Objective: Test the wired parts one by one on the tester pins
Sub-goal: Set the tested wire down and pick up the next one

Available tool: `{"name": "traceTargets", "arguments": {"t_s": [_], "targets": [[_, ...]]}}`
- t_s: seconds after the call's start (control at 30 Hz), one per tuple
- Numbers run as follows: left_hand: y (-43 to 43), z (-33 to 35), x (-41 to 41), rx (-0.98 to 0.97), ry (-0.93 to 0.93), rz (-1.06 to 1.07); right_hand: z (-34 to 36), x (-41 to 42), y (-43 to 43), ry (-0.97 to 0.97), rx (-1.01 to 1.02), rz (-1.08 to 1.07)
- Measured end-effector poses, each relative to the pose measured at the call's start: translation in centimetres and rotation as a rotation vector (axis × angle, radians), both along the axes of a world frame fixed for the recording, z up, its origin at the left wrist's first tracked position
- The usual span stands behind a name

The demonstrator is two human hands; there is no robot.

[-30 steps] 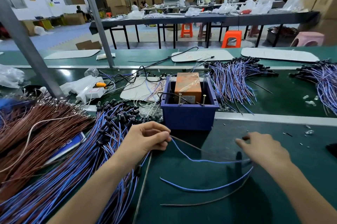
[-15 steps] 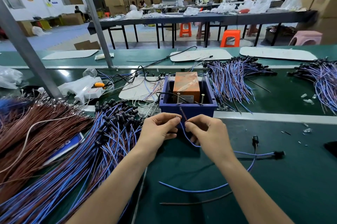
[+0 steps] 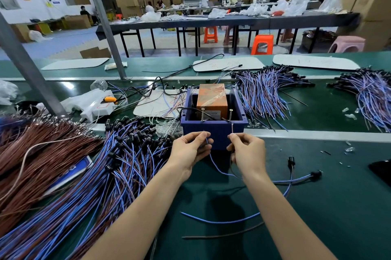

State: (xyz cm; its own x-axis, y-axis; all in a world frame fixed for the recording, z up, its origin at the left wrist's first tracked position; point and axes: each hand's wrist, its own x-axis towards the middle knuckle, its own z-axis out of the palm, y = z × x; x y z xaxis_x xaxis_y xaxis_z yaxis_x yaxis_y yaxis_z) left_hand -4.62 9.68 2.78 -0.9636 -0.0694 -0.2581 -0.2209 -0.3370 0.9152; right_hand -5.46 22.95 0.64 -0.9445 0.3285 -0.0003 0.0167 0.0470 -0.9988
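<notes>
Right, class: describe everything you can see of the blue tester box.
The blue box is an open-topped tub, plastic by its look, upright on the green bench. An orange block wrapped in clear film sits inside. Two metal pins stand at its near wall; a black cable crosses its left rim. The left hand and right hand pinch wire ends just before it.

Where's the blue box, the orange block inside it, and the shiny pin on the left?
blue box [image 3: 218, 130]: head view, on its front wall between the hands.
orange block [image 3: 212, 97]: head view, on its taped top face.
left pin [image 3: 203, 115]: head view, halfway along its shaft.
</notes>
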Motion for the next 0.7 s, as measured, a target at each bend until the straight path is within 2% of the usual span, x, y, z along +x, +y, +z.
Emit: {"name": "traceTargets", "arguments": {"t_s": [0.13, 0.3, 0.5, 0.7], "targets": [[0.1, 0.1, -0.6, 0.105, 0.024, 0.034, 0.1, -0.7, -0.1, -0.002, -0.015, -0.007], [-0.3, 0.0, -1.3, -0.114, -0.071, 0.026, 0.2, -1.1, -0.1, 0.001, -0.013, 0.006], [-0.3, 0.0, -2.2, -0.046, -0.102, 0.040, 0.1, -1.2, -0.3, 0.002, -0.040, -0.011], [-0.5, -0.1, -2.9, -0.086, -0.128, 0.044, -0.3, -1.2, -0.1, 0.013, -0.075, -0.060]]}}
